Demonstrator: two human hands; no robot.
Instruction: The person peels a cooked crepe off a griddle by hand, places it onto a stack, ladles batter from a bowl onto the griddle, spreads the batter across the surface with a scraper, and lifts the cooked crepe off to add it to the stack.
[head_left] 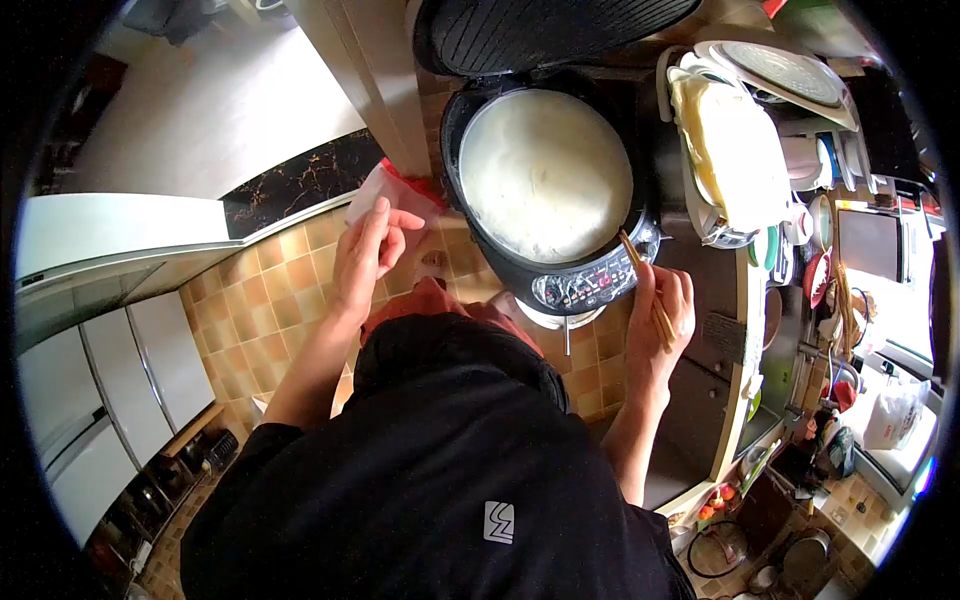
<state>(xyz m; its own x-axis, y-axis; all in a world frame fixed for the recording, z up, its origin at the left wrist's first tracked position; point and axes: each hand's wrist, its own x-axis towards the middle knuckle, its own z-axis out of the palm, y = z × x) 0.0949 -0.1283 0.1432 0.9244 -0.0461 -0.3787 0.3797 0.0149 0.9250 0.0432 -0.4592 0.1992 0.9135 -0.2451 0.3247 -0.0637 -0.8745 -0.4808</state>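
Note:
A black electric griddle (455,150) stands with its ridged lid (550,35) raised. A pale round sheet of batter or pancake (545,170) covers its cooking plate. My right hand (662,312) is closed around wooden chopsticks (632,252), whose tips reach the griddle's near right rim beside the pale sheet. My left hand (372,250) is in the air left of the griddle, the index finger stretched out and the others partly bent. Nothing shows in it. Behind it is a whitish plastic bag with a red edge (400,190).
Right of the griddle lies a stack of yellowish flat pancakes (735,150) on a dish. Plates (785,75), bowls and a sink area crowd the right side. White cabinets (125,380) stand at the left over a tiled floor (275,280).

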